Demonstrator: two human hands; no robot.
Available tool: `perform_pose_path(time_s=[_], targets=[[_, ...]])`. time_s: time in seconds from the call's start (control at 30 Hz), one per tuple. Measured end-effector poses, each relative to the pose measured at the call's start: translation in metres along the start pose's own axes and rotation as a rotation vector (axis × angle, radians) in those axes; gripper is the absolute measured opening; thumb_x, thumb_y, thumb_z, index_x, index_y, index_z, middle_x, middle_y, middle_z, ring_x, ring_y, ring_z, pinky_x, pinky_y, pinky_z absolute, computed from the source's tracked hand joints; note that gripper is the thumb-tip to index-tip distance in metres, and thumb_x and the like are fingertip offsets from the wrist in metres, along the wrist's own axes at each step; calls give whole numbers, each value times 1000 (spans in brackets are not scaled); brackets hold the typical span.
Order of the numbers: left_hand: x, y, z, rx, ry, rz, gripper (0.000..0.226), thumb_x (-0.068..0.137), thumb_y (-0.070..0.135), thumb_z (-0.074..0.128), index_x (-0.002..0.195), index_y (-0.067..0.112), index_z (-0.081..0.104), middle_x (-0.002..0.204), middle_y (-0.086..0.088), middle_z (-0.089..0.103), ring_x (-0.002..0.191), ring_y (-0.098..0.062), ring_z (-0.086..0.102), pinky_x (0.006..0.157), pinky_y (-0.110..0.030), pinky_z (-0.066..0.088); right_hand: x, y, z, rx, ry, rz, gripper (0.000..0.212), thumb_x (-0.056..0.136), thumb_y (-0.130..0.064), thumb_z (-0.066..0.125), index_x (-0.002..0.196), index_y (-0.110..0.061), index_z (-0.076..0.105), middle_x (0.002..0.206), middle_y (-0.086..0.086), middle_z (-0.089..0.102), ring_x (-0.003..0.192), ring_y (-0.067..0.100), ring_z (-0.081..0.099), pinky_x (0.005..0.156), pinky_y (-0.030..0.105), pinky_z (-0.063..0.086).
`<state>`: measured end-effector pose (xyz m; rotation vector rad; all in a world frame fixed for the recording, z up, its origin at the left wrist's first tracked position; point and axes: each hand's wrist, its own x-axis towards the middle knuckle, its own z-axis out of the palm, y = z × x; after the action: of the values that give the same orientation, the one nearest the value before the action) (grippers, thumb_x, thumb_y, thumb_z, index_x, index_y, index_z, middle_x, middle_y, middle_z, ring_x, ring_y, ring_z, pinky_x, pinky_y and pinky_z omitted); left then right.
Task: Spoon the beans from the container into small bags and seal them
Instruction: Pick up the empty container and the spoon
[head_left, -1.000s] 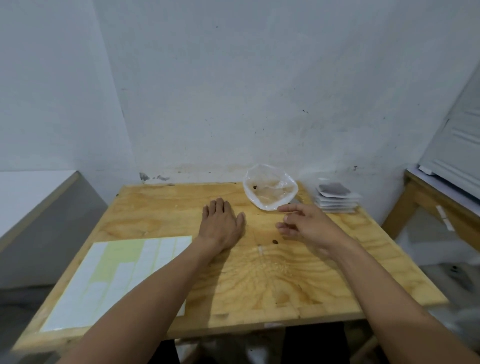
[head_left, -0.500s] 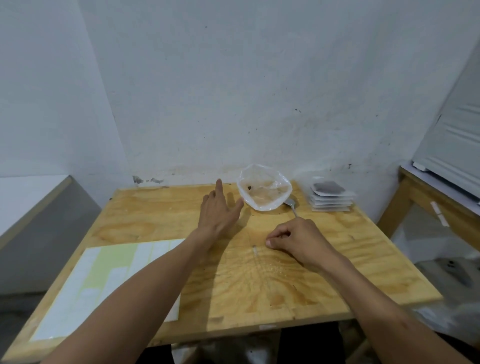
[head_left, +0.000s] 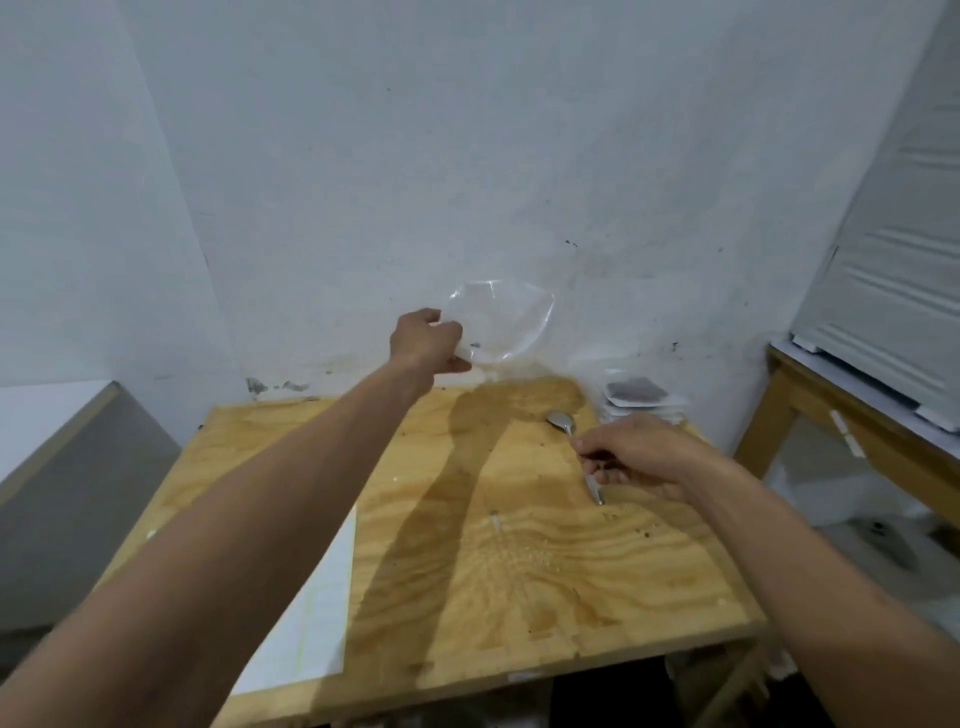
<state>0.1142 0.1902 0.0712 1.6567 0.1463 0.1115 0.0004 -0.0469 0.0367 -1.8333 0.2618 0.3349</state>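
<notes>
Container (head_left: 498, 322) now raised, L hand (head_left: 423, 340)

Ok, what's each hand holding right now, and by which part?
Left hand grips the clear container by its left rim, lifted off the table. Right hand pinches the spoon at mid-handle.

Container (head_left: 501, 322), clear plastic: one. Spoon (head_left: 563, 422), metal: one; label sheet (head_left: 311, 629), white: one. Filled bags (head_left: 636, 397): one stack, count within unclear.
</notes>
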Motion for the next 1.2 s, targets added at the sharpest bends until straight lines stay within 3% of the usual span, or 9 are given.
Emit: perform_pose_path(time_s=[0.1,0.2,0.43,0.73,0.83,0.9,1.03,1.13,1.2], targets=[[-12,22,-2,-23,-39,47,19,90,-4,60,108,0,66,89,-14,67,52,-15,71,57,-36,64,-4,2,-10,-74,18,-99,9,90,-5,71,84,2,71,71,10,61,62,15,57,64,26,54],[-34,32,16,-22,-128,62,16,92,-3,61,107,3,63,89,-13,66,52,-17,69,59,-33,64,-18,10,-20,-97,84,-145,14,88,0,74,97,10,72,75,10,62,64,14,58,59,21,54],[-99,17,137,9,-420,39,8,90,5,63,96,2,68,99,-20,72,70,-36,75,80,-49,64,-81,54,-77,-44,208,-68,10,86,-1,77,94,0,74,76,6,68,63,10,63,60,19,55],[-230,-25,288,125,-800,50,13,92,8,61,81,14,66,85,-7,71,66,-31,76,78,-48,64,-185,175,-157,77,539,142,3,87,1,74,89,0,73,75,5,70,65,10,66,60,19,56],[-267,-64,314,172,-862,-16,9,93,10,61,84,13,64,80,-4,68,68,-33,76,78,-45,64,-208,218,-165,98,595,228,19,85,3,75,101,13,71,85,14,70,74,18,69,67,26,62],[-285,-98,329,216,-878,-64,6,91,11,62,86,10,66,77,-6,68,71,-32,76,77,-46,65,-215,252,-167,106,637,284,19,85,6,73,103,11,70,87,18,68,74,22,69,72,32,63],[-310,-162,348,323,-882,-156,27,85,22,65,104,4,74,97,-13,76,90,-31,73,85,-47,63,-216,310,-160,66,640,420,19,78,-3,79,90,11,76,92,25,75,90,33,75,86,44,62],[-323,-186,353,411,-892,-148,33,95,29,62,106,0,73,103,-10,76,96,-27,72,93,-41,59,-213,340,-152,-19,648,491,21,85,-9,72,91,11,74,86,22,74,84,31,73,71,32,58],[-327,-193,356,428,-917,-193,33,95,25,63,111,-3,70,105,-12,74,93,-27,73,87,-43,62,-211,351,-149,-21,620,506,30,81,-16,72,92,12,73,89,25,74,88,41,73,77,46,62]])
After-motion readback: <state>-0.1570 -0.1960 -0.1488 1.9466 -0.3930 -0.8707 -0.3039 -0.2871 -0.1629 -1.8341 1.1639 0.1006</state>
